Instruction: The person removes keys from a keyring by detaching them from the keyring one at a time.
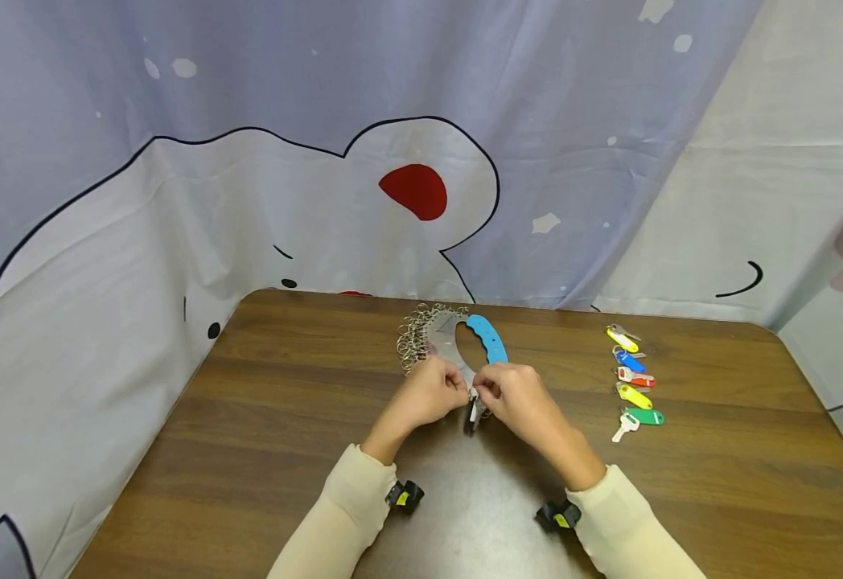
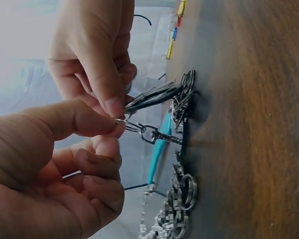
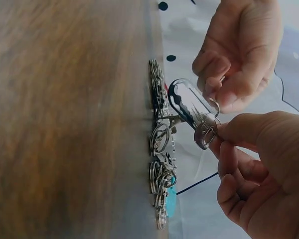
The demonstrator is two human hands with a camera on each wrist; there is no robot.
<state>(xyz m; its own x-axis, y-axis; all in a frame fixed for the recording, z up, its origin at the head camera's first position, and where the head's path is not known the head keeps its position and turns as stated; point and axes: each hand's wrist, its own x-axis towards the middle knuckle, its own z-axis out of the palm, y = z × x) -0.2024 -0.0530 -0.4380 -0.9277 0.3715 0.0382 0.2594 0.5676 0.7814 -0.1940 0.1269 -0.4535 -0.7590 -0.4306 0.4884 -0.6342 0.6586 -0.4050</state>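
Note:
A crescent-shaped metal key holder (image 1: 445, 338) with a blue handle (image 1: 489, 338) lies on the table, its outer edge lined with many split rings (image 1: 413, 342). Over its near end, my left hand (image 1: 432, 392) pinches one small split ring (image 2: 133, 127) between thumb and finger. That ring joins a swivel clip (image 2: 154, 135) on the holder. Opposite, my right hand (image 1: 519, 398) pinches at the same ring, the fingertips of both hands almost touching. A silver key (image 3: 206, 130) and a dark, shiny oval tag (image 3: 182, 99) hang there; how they join the ring is partly hidden.
Keys with coloured tags form a column at the right of the wooden table (image 1: 284, 450): yellow (image 1: 622, 341), blue (image 1: 631, 362), red (image 1: 642, 381), another yellow (image 1: 635, 396) and green (image 1: 646, 416). A patterned curtain (image 1: 284, 201) hangs behind the table.

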